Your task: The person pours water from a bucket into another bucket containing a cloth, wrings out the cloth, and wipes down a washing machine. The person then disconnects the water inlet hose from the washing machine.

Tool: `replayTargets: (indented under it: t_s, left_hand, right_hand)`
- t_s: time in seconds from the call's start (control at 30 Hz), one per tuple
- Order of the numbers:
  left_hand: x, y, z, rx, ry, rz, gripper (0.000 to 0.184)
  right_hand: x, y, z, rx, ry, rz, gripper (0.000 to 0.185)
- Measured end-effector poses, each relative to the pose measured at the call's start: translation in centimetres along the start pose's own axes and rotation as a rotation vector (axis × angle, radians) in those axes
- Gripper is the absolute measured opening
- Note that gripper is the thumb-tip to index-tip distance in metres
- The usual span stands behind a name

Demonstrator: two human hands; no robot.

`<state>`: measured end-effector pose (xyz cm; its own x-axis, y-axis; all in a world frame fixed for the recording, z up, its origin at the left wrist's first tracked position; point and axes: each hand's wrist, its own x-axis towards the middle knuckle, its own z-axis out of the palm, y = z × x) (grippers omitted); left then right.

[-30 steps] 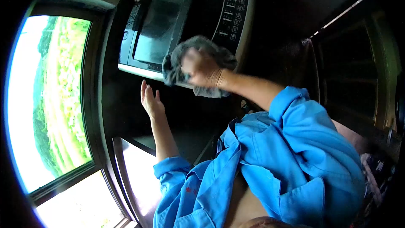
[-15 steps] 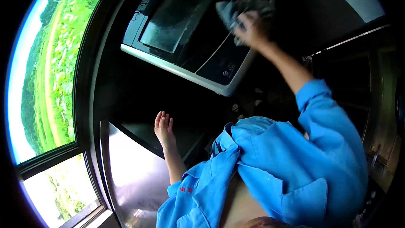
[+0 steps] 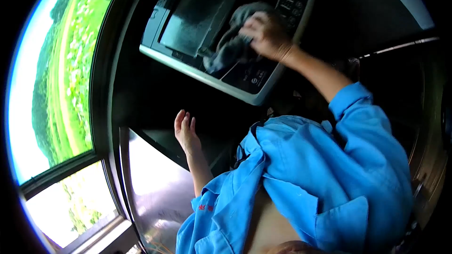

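A dark grey cloth [image 3: 226, 49] lies bunched on the glossy black top of a washing machine [image 3: 190, 23] with a silver edge, a see-through lid window and a button panel. My right hand [image 3: 266, 35] grips the cloth against that surface, near the panel; the hand is slightly blurred. Below the machine's front edge, my left hand [image 3: 187, 131] hangs in the air with its fingers apart, holding nothing and touching nothing.
A window [image 3: 70, 75] showing greenery takes up the left side. A shiny pale metallic surface [image 3: 155, 178] stands at the lower left, below my left hand. Dark panelling [image 3: 391, 84] is on the right.
Compared with half a second ago, my right hand and the cloth have come left and down from the panel's far part. Since the first frame, the view has shifted and my left hand remains raised.
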<state>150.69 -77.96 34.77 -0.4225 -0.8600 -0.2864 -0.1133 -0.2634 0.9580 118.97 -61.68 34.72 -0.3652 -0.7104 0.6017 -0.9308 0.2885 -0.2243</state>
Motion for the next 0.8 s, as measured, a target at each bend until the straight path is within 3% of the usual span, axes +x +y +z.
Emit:
replayTargets:
  t_s: [0.13, 0.17, 0.23, 0.3, 0.33, 0.37, 0.4, 0.43, 0.53, 0.63, 0.73, 0.8]
  left_hand:
    - [-6.0, -1.6, -6.3, -0.087, 0.321, -0.052, 0.035]
    - [-7.4, -2.4, -7.8, -0.097, 0.332, -0.050, 0.035]
    - [-9.8, -4.0, -9.9, -0.130, 0.490, -0.089, 0.030]
    - [-10.8, -5.0, -10.8, -0.137, 0.502, -0.119, 0.029]
    - [-10.6, -5.4, -10.7, -0.141, 0.520, -0.140, 0.029]
    - [-10.2, -5.0, -10.0, -0.144, 0.491, -0.147, 0.028]
    - [-9.4, -4.6, -9.3, -0.138, 0.474, -0.154, 0.028]
    - [-8.1, -4.2, -8.4, -0.133, 0.379, -0.112, 0.027]
    - [-3.1, -1.7, -4.1, -0.070, 0.101, 0.005, 0.028]
    - [1.9, 0.9, 1.9, -0.007, -0.076, 0.073, 0.037]
    - [5.1, 2.8, 7.9, 0.067, -0.088, 0.095, 0.046]
    - [6.1, 2.9, 11.7, 0.195, -0.147, 0.154, 0.057]
  right_hand:
    - [0.8, 8.6, 0.5, -0.154, 0.048, 0.119, 0.027]
    - [1.0, 10.2, 0.9, -0.190, 0.095, 0.171, 0.034]
    - [1.6, 9.9, 0.7, -0.167, 0.038, 0.248, 0.028]
    - [1.4, 7.4, 0.5, -0.048, -0.049, 0.277, 0.024]
    - [0.7, 4.5, 0.3, -0.016, 0.005, 0.174, 0.021]
    - [0.1, 2.3, 0.6, 0.108, -0.110, 0.070, 0.017]
    - [-0.7, -1.8, -0.3, 0.178, -0.043, 0.014, 0.014]
    - [-1.6, -5.1, -0.6, 0.124, -0.143, -0.031, 0.013]
    - [-3.8, -11.2, 1.1, 0.186, -0.040, -0.004, 0.019]
    - [-4.6, -11.0, 1.2, 0.254, -0.058, 0.058, 0.028]
    - [-6.0, -7.7, 0.7, 0.248, -0.017, 0.138, 0.031]
    - [-6.8, -3.8, 0.2, 0.138, 0.103, 0.348, 0.029]
